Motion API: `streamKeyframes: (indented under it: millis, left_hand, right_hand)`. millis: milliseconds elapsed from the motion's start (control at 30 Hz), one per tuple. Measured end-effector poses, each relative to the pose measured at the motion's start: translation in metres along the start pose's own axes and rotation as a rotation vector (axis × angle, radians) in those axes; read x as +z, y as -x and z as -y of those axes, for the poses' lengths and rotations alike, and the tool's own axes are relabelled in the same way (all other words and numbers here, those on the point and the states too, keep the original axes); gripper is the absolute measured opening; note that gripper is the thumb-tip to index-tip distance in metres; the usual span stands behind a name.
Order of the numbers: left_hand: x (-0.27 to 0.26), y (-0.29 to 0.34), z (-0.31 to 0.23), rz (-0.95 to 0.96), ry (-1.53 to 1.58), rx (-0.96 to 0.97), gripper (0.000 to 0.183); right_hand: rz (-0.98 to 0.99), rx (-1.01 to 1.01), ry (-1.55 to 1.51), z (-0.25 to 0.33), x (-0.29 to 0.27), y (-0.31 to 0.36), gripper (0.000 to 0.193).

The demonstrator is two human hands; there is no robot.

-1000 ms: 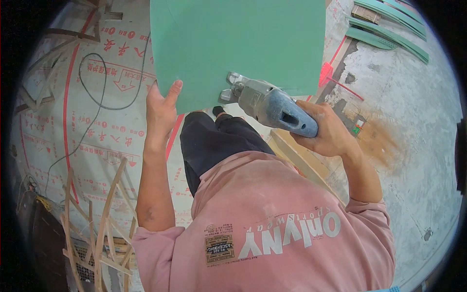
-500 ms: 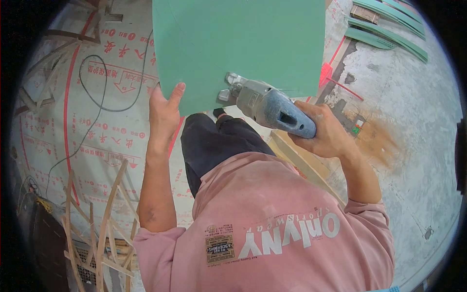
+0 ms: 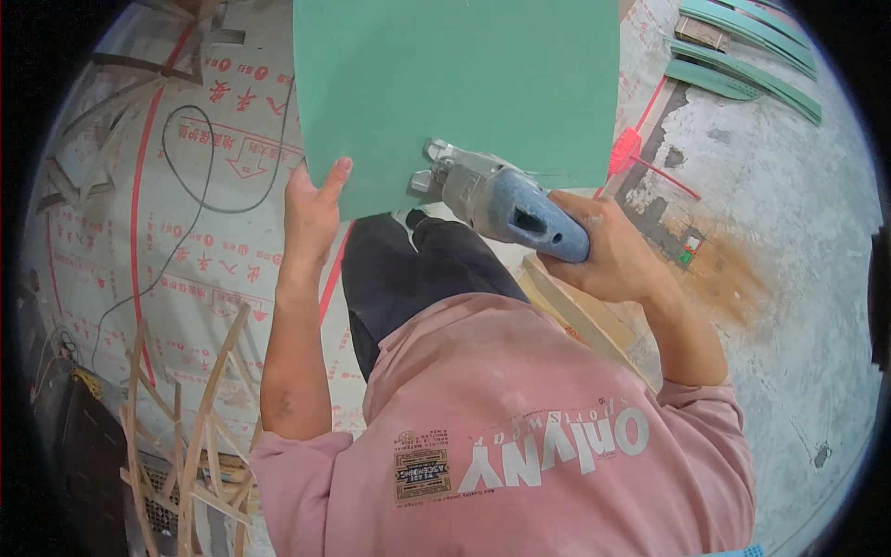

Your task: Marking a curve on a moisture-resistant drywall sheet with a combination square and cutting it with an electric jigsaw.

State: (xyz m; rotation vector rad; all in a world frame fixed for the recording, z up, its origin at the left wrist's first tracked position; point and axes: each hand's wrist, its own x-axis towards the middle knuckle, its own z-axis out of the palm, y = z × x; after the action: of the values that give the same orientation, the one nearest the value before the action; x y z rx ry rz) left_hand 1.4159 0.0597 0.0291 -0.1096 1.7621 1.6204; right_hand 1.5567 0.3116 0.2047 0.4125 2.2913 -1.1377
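Observation:
A large pale green board (image 3: 455,84) spans the upper middle of the head view, its near edge toward my body. My left hand (image 3: 314,200) grips the board's near left corner, thumb on top and fingers hidden underneath. My right hand (image 3: 608,243) is wrapped round the rear of a dusty blue-grey power jigsaw (image 3: 520,209). The jigsaw's metal foot rests over the board near its front edge, pointing to the upper left. I cannot see its blade clearly.
Curved green strips (image 3: 742,60) lie on the concrete floor at the far right. A red tool-like item (image 3: 626,150) is beside the board. Curved wooden frames (image 3: 200,418) stand lower left, and a dark cable (image 3: 200,186) loops over the printed floor covering. A wooden piece (image 3: 585,311) sits by my legs.
The jigsaw and my right hand have shifted slightly left along the board's near edge. My left hand keeps its hold on the corner. The view has shifted a little.

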Motion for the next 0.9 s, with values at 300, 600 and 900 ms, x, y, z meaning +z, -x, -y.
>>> streamKeyframes:
  millis: [300, 600, 900]
  left_hand:
    - [-0.005, -0.002, 0.015, 0.046, 0.026, -0.003, 0.043]
    - [0.001, 0.001, 0.006, 0.077, 0.022, -0.02, 0.039]
    - [0.0, 0.002, 0.005, 0.104, 0.071, -0.069, 0.04]
  right_hand:
    - [0.007, 0.092, -0.021, 0.008, 0.0, 0.003, 0.027]
    - [-0.034, 0.136, -0.018, 0.006, 0.005, 0.008, 0.03]
    - [-0.063, 0.17, -0.073, 0.011, 0.011, 0.01, 0.027]
